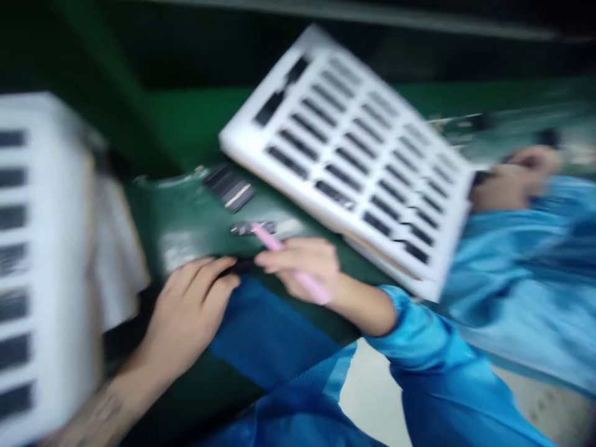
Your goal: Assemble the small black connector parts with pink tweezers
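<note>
My left hand (190,310) is closed, its thumb and fingertips pinching one end of a slim black part (245,266). At the other end of that part are the fingertips of my right hand (307,264); blur hides whether they grip it. A pink pen-like stick (311,287) lies across my right hand, held in the fingers, with its tip pointing up and left. Just beyond the tip, small dark and shiny pieces (241,228) lie on the green table surface (181,214). Several black strips (228,186) sit side by side behind them.
A white tray (321,167) with rows of black parts in slots stands tilted behind my right hand. More slotted white trays (56,261) are stacked at the left. At the right are another person's hands (512,177) and blue sleeves (521,267). A blue mat (274,329) lies in front.
</note>
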A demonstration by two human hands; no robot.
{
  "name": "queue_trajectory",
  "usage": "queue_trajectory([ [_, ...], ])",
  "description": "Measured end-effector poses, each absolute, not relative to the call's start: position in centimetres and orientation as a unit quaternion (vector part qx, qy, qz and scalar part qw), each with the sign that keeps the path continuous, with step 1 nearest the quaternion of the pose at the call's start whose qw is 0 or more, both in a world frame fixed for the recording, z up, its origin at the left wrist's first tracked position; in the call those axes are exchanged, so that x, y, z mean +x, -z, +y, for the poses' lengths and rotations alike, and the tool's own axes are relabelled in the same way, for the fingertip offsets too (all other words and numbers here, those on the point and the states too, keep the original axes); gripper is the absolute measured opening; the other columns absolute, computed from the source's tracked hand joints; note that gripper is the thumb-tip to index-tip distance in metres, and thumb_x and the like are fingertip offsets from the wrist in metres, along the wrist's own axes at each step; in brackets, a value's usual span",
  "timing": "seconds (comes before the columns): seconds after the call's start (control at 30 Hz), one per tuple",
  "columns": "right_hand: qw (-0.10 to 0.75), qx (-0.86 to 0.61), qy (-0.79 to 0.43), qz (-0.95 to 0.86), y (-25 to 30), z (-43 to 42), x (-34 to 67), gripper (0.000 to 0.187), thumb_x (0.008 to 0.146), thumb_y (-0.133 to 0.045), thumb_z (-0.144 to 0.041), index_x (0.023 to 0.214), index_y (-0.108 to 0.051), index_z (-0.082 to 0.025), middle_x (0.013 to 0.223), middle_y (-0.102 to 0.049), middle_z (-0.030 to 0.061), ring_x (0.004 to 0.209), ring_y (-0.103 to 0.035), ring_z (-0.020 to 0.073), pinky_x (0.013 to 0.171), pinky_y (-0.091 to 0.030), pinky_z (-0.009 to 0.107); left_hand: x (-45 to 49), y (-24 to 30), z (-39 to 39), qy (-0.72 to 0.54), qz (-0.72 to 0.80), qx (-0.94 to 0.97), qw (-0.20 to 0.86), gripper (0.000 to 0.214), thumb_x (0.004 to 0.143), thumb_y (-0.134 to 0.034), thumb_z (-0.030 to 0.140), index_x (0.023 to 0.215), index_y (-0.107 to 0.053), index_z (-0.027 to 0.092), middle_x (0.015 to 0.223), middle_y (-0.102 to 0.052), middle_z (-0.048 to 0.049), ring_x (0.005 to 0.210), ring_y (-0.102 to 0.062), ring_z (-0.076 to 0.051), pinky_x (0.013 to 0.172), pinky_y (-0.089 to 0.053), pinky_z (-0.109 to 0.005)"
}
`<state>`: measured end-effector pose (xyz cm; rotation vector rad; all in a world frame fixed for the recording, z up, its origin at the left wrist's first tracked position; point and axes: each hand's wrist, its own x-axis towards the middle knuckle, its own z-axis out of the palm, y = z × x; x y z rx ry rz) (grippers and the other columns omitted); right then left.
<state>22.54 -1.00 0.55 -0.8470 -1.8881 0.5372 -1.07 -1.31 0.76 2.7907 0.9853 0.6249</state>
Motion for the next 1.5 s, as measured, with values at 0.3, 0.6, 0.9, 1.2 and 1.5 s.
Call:
queue_trajectory([
  [0.3,0.278,-0.326,0.004,-0.903,0.7,0.2,22.5,0.021,0.103,-0.051,-0.020,0.099,-0.071,-0.023,0.084,-0.069,-0.0015,0.080,-0.061,0.0136,0.072,-0.046,0.026,-1.4,0.0,0.1,-0.220,0.294,0.929,0.048,0.007,0.095,-0.059,0.013,0.102,-0.059,0.012,0.116,-0.067,-0.0163,0.102,-0.063,-0.031,0.085,-0.054,-0.048],
  [0.6,0.351,-0.347,0.042,-0.869,-1.2,-0.3,25.2,0.007,0.098,-0.062,-0.020,0.100,-0.068,-0.020,0.109,-0.076,0.0064,0.097,-0.069,0.0182,0.077,-0.053,0.031,-0.7,-0.6,-1.2,-0.179,0.333,0.923,0.070,0.014,0.094,-0.058,0.007,0.106,-0.059,0.014,0.113,-0.066,-0.0121,0.101,-0.060,-0.025,0.089,-0.054,-0.040],
  [0.9,0.304,-0.433,0.035,-0.848,0.3,1.1,24.1,0.011,0.095,-0.062,-0.013,0.100,-0.069,-0.020,0.108,-0.077,0.0084,0.092,-0.071,0.0229,0.076,-0.052,0.037,-0.8,-1.1,-1.0,-0.191,0.390,0.900,0.044,0.019,0.096,-0.055,0.008,0.106,-0.065,0.019,0.120,-0.066,-0.0086,0.106,-0.058,-0.023,0.086,-0.051,-0.037],
  [1.2,0.520,-0.458,-0.422,-0.584,-1.4,-1.6,24.8,0.048,0.098,-0.046,-0.064,0.108,-0.078,-0.030,0.080,-0.074,0.0051,0.061,-0.065,0.0191,0.055,-0.051,0.035,-1.9,-1.3,-0.9,-0.143,0.317,0.934,0.085,0.042,0.094,-0.063,0.055,0.119,-0.069,0.022,0.127,-0.066,-0.0076,0.114,-0.055,-0.029,0.084,-0.044,-0.042],
  [1.5,0.507,-0.486,-0.543,-0.461,-2.1,-0.4,25.0,0.068,0.095,-0.044,-0.071,0.046,-0.054,-0.025,0.041,-0.041,0.0011,0.038,-0.045,0.0132,0.037,-0.035,0.031,-1.9,-0.6,-0.4,-0.172,0.300,0.935,0.071,0.028,0.094,-0.068,0.043,0.114,-0.072,0.024,0.120,-0.071,-0.0028,0.108,-0.058,-0.025,0.081,-0.041,-0.038],
])
